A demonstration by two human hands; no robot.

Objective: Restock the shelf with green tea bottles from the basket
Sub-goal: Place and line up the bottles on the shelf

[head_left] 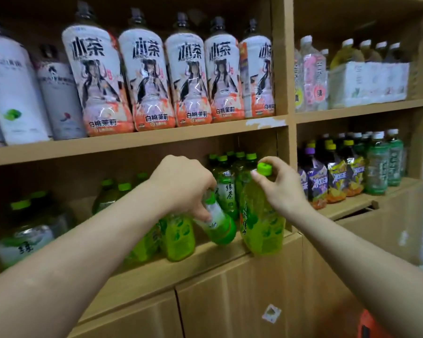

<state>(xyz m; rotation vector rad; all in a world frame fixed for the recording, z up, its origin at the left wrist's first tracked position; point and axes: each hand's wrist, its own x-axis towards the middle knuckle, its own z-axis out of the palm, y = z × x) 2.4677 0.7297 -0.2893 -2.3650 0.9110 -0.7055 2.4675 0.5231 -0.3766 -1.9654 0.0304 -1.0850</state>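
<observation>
Both hands are loaded: left hand [181, 184] grips a tilted green tea bottle [220, 228] by its upper part, right hand [282, 189] pinches the cap [264, 169] of an upright bottle [260, 223] at the front edge of the shelf [205, 262]. Released unrighted, the tilted green tea bottle could roll off.

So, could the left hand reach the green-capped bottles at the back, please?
Probably not: the left hand grips a tilted green plastic tea bottle, lying right before those green-capped back bottles.
</observation>
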